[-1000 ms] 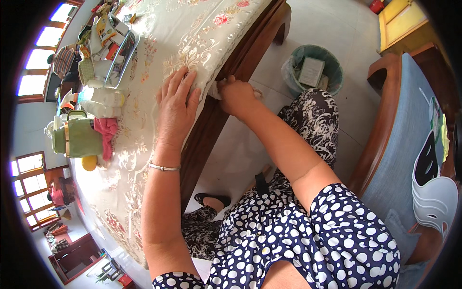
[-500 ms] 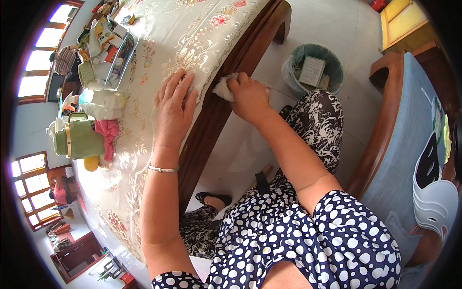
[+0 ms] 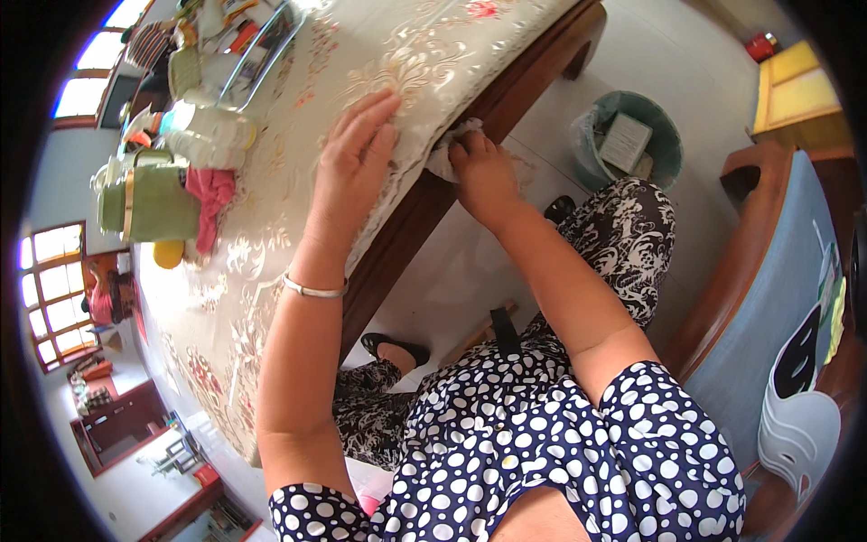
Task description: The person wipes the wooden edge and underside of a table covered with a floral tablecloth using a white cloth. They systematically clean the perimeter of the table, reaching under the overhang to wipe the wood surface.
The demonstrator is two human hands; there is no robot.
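Wooden table under floral tablecloth; on it: green container, pink cloth, bottles, seemingly metal-rimmed tray.

Looks steeply down from the person's head, through the left one of two side-by-side fisheye cameras, with the polka-dot blouse very near along the lower edge and the left hand and right hand farther off, above the middle. Spans very wide, from the floral tablecloth on the left, past the teal waste bin at upper right, to the blue bench cushion at far right. Bends straight edges toward a round dark rim and reaches sideways as far as the multi-paned windows, small and tilted at the left.
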